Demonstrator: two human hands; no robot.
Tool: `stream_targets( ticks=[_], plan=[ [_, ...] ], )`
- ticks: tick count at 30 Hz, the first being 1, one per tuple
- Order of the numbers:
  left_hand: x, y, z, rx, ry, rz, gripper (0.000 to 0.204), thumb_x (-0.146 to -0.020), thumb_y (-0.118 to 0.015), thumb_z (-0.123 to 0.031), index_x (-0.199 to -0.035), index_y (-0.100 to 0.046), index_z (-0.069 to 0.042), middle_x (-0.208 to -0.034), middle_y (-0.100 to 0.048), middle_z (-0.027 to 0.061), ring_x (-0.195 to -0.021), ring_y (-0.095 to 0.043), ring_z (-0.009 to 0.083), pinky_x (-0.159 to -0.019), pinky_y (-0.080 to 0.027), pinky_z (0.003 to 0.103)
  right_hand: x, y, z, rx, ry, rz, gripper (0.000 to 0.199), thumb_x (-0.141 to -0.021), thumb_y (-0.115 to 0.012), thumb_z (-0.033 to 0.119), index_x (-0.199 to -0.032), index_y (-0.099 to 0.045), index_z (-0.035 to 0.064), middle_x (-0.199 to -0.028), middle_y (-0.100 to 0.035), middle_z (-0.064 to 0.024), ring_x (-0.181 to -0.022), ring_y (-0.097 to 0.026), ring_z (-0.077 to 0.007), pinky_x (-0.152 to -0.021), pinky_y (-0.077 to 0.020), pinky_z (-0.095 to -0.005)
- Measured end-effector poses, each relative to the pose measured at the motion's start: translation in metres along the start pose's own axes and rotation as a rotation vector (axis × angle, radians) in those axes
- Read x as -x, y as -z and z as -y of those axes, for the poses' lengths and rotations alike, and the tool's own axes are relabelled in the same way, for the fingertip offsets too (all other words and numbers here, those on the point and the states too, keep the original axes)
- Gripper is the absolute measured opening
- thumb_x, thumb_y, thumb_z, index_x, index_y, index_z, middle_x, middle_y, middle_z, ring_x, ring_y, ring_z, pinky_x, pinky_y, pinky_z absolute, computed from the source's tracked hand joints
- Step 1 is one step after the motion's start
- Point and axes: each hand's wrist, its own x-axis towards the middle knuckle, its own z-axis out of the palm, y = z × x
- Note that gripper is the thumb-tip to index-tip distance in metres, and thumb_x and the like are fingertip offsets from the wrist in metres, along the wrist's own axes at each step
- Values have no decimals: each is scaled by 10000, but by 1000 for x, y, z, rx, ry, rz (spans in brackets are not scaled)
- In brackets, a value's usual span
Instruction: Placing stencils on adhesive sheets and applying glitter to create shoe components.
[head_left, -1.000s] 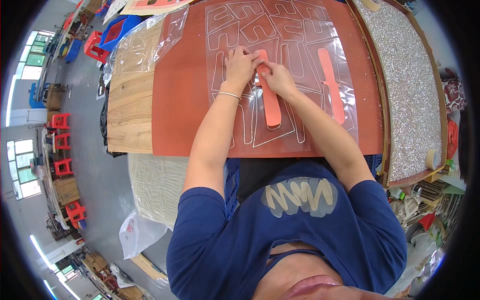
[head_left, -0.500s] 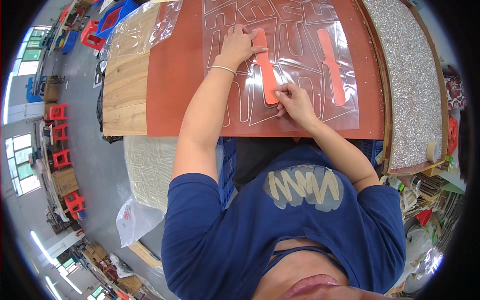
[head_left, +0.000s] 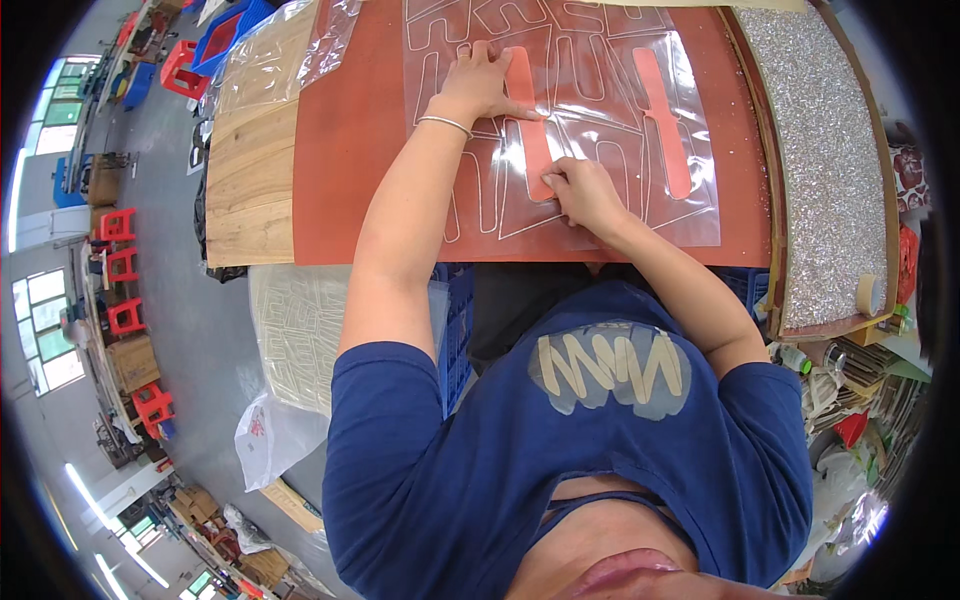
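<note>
A long orange strip [head_left: 536,150] with small side tabs at its middle lies on a clear plastic sheet [head_left: 690,225] marked with pale outlined shapes. My left hand [head_left: 478,85] rests flat at the strip's upper left, fingers spread, the thumb stretched across the strip's middle. At the strip's near end, my right hand [head_left: 588,195] is closed, thumb and forefinger pinching its lower right edge. A matching orange strip [head_left: 667,150] lies on the same sheet to the right, touched by neither hand.
Reddish-brown board [head_left: 345,180] lies under the sheet, with a wooden surface [head_left: 250,190] to its left. A framed silver glitter panel [head_left: 825,180] and a tape roll [head_left: 869,295] are at right. Below the table edge hangs another patterned sheet [head_left: 295,330], near a blue crate [head_left: 457,330].
My left thumb has slid down the strip to its middle. The strip's near end, raised a little with a shadow before, now looks flatter on the sheet. My right hand keeps its pinch there.
</note>
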Motion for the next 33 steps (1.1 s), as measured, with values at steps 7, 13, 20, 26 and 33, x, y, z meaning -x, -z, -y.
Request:
stream_targets(
  ticks=[7,13,20,26,33],
  plan=[
    [-8,-18,22,67,-43,-343,847,-536,-748,-649,-1161,-634,-88,-1186,-477,132,-1143,-438,344,-949,-394,451,33,-8,27,763,366,140,340,-796,-509,100,-1115,-622,84,-762,-615,-139,-745,-623,-276,-608,-505,-372],
    [-26,-4,35,-284,45,-209,445,-651,-728,-547,-861,-728,-155,-1112,-521,170,-1090,-471,355,-940,-366,479,-2,54,-6,-360,-16,590,325,-914,-497,273,-1034,-636,4,-881,-656,-129,-747,-640,-271,-628,-541,-352],
    [-6,0,36,369,221,-795,236,-732,-704,-332,-877,-693,-146,-1101,-543,137,-1058,-463,342,-960,-350,449,-53,5,50,-347,183,692,357,-915,-492,299,-1072,-601,-2,-941,-617,-144,-812,-602,-278,-679,-508,-356],
    [59,46,100,366,339,-874,177,-728,-709,-242,-856,-694,-121,-1085,-544,191,-1080,-454,342,-964,-355,437,-58,10,54,-292,239,656,389,-915,-488,322,-1105,-571,-8,-993,-583,-157,-868,-570,-283,-723,-480,-360],
    [125,113,115,719,510,-979,226,-797,-664,-255,-855,-678,-37,-980,-583,160,-928,-545,291,-826,-444,412,-57,12,58,-247,261,580,431,-916,-483,348,-1143,-536,-14,-1053,-543,-173,-934,-532,-289,-773,-448,-365]
  ],
)
